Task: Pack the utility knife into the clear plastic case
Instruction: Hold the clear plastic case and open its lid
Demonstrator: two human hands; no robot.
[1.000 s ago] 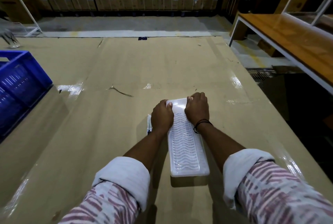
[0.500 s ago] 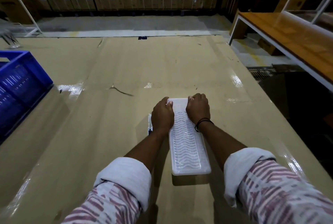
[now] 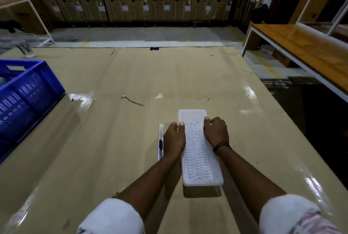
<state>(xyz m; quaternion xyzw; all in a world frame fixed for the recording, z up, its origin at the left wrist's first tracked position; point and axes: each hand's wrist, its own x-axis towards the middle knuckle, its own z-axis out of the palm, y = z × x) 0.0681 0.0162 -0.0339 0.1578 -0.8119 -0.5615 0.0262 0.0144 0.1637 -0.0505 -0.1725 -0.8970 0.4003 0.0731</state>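
While the clear plastic case point(image 3: 200, 151) lies flat and lengthwise on the cardboard-covered tabletop point(image 3: 116, 136), both hands press against its long sides toward the far end. On the case's left side, the left hand point(image 3: 174, 138) rests with its thumb tip touching the rim, fingers curled down beside the wall. On the case's right side, the right hand point(image 3: 215, 130) mirrors it, thumb tip on the opposite rim; a dark band circles that wrist. So the hands are apart, with the case clamped between them. Its top shows a wavy ribbed pattern, and whether a lid is closed over it I cannot tell. Just left of the case, beyond the left hand, the utility knife point(image 3: 160, 142) lies on the tabletop, parallel to the case and outside it, touching or nearly touching that hand's edge. Well to the left of the case stands a blue crate point(image 3: 28, 90).
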